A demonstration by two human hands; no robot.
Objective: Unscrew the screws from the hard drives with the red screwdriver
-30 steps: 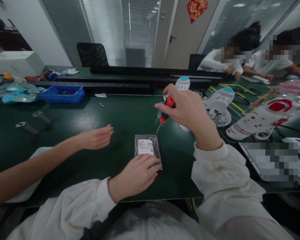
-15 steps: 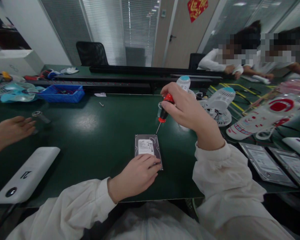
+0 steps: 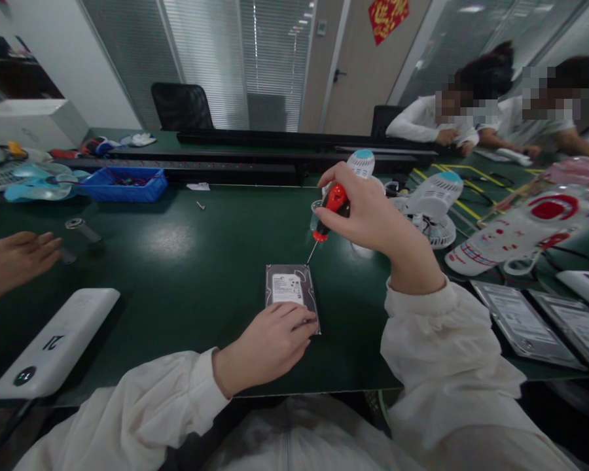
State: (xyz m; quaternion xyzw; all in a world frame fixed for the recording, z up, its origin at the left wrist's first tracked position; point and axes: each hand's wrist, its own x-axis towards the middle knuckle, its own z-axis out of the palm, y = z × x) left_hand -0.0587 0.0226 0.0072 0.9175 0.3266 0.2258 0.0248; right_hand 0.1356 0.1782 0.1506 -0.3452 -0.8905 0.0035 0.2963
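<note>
A hard drive (image 3: 286,288) with a white label lies flat on the green table in front of me. My left hand (image 3: 275,337) rests over its near half, fingers curled across the right edge and holding it down. Above the far right corner, my right hand (image 3: 358,206) grips a red and black screwdriver (image 3: 319,229), thumb and fingers around the handle. The screwdriver slants, its thin shaft running down to that corner of the drive. Whether the tip sits in a screw is too small to tell.
A white power bank (image 3: 56,343) and another person's hand (image 3: 22,261) are at the left. Behind stands a blue tray (image 3: 122,186). On the right are small fans (image 3: 434,196), a white bottle (image 3: 500,235) and more hard drives (image 3: 525,324). Two people sit far right.
My right hand has turned slightly around the screwdriver handle, the shaft staying at the same corner. The other person's hand has shifted a little left. My left hand has stayed put.
</note>
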